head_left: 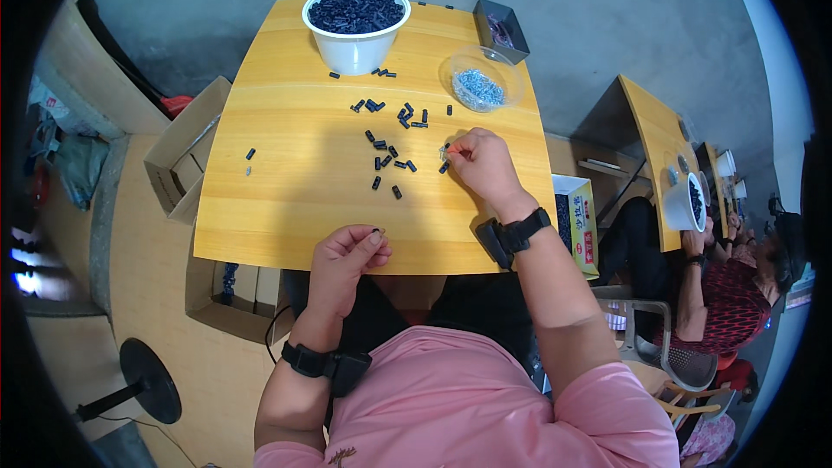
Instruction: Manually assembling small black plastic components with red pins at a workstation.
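My left hand [349,258] is closed in a pinch at the table's near edge, with the dark end of a small black plastic piece showing between thumb and forefinger. Farther right, my right hand [488,166] reaches down to the tabletop, its fingertips pinched together. Beside those fingertips lie small silvery metal pieces [443,154] and a black piece [444,168]; whatever the fingers hold is too small to make out. Several short black cylindrical pieces [386,161] are scattered left of my right hand. Another loose group [406,115] sits farther back.
On the wooden table [277,121], a white bucket [357,54] heaped with black pieces stands at the back. A see-through tub [479,91] of shiny metal pieces and a black tray [511,45] are to the right. Cardboard boxes [178,156] flank the left side. A co-worker [719,308] sits at right.
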`<state>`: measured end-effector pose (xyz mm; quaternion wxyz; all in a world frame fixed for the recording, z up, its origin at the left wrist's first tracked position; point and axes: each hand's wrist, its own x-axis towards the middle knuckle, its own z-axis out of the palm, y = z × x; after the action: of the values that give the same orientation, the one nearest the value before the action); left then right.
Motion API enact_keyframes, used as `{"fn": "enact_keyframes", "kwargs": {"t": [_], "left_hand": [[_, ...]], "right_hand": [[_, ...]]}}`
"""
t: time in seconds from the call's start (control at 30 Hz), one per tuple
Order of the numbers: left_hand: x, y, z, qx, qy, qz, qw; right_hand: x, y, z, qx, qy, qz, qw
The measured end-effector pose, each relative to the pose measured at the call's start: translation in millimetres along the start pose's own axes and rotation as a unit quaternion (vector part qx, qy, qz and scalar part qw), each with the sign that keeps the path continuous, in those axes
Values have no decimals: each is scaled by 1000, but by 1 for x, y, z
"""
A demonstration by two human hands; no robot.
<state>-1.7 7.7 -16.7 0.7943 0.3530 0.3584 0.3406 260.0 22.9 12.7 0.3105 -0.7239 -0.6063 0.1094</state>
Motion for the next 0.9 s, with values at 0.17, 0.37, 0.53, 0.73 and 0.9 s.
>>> {"fn": "enact_keyframes", "kwargs": {"t": [0.17,0.37,0.53,0.73,0.9], "left_hand": [[-1,-1,1,-6,3,2,1000],[-2,1,1,-17,7,0,1000],[-1,0,0,-11,2,-2,1000],[-2,1,0,-8,4,-1,1000],[-2,0,1,-6,4,1,1000]], "right_hand": [[3,-9,-1,-58,-9,19,998],[-2,-5,4,-68,-1,28,997],[-1,-8,5,-84,-8,36,996],[3,-9,8,-96,-11,24,995],[4,-8,9,-93,-5,23,995]]}}
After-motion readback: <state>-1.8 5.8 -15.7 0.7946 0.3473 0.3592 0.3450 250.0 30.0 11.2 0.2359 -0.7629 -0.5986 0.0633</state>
